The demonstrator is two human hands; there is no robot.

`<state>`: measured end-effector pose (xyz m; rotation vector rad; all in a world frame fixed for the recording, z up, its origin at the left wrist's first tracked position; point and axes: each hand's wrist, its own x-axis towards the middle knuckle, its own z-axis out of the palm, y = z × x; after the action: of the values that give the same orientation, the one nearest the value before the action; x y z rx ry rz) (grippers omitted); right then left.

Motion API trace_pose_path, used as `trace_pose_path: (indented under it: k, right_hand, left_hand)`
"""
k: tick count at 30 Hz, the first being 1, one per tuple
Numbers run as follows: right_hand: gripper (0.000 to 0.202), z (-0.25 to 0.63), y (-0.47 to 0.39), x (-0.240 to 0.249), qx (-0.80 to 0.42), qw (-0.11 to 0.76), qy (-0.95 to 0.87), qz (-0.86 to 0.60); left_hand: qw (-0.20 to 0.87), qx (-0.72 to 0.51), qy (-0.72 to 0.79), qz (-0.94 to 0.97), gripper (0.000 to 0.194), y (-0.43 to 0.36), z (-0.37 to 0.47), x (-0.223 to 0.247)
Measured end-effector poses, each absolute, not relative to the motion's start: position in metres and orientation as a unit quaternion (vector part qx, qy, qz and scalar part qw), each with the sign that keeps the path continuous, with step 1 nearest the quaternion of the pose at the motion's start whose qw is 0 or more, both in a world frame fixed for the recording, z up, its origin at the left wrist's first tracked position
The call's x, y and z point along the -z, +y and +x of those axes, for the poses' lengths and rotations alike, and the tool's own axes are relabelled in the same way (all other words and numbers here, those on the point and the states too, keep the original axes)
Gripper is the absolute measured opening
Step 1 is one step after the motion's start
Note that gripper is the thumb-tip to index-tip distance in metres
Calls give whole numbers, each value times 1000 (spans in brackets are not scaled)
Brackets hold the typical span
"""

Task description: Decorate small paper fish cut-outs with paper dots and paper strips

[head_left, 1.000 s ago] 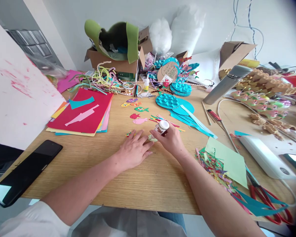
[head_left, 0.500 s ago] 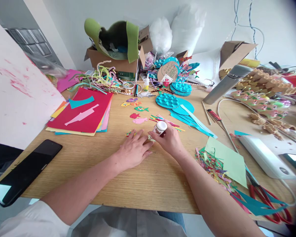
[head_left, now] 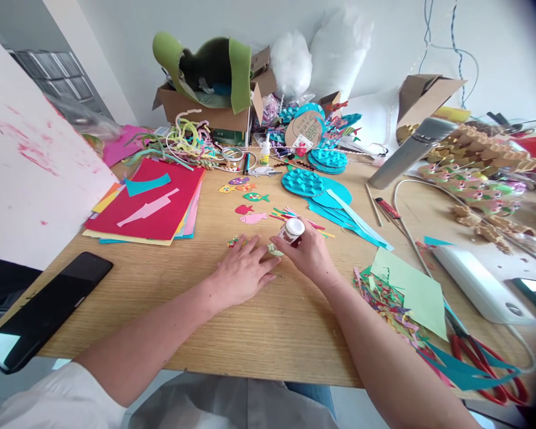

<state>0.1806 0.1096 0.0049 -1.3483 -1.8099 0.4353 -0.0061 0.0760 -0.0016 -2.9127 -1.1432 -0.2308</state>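
Observation:
In my right hand (head_left: 311,253) is a small bottle with a white cap (head_left: 294,227) and a dark label, held by the fingers close above the table. Beside it lies a pale green paper fish (head_left: 276,250), partly hidden by my hands. My left hand (head_left: 241,271) rests palm down with its fingers spread, the fingertips near that fish. A small heap of coloured paper bits (head_left: 233,242) shows just past my left fingers. Farther off lie a pink paper fish (head_left: 253,218), a red paper fish (head_left: 243,209) and a green spotted fish (head_left: 255,197).
Coloured paper strips (head_left: 301,217) and blue textured discs (head_left: 302,183) lie beyond my right hand. Stacked coloured sheets (head_left: 161,208) and a phone (head_left: 49,310) are at left. Paper scraps (head_left: 384,298), red-handled scissors (head_left: 491,369) and a metal flask (head_left: 411,152) are at right.
The bottle in my right hand has shifted very slightly to the right, and a bit more of the pale green fish shows. My left hand has stayed in place.

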Motion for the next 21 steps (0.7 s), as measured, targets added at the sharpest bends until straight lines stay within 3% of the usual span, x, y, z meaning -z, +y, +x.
trace_pose_path:
  k: [21]
  right_hand:
    - [32, 181, 112, -5, -162, 414, -704, -554]
  left_hand:
    - [12, 82, -371, -925, 42, 76, -5, 4]
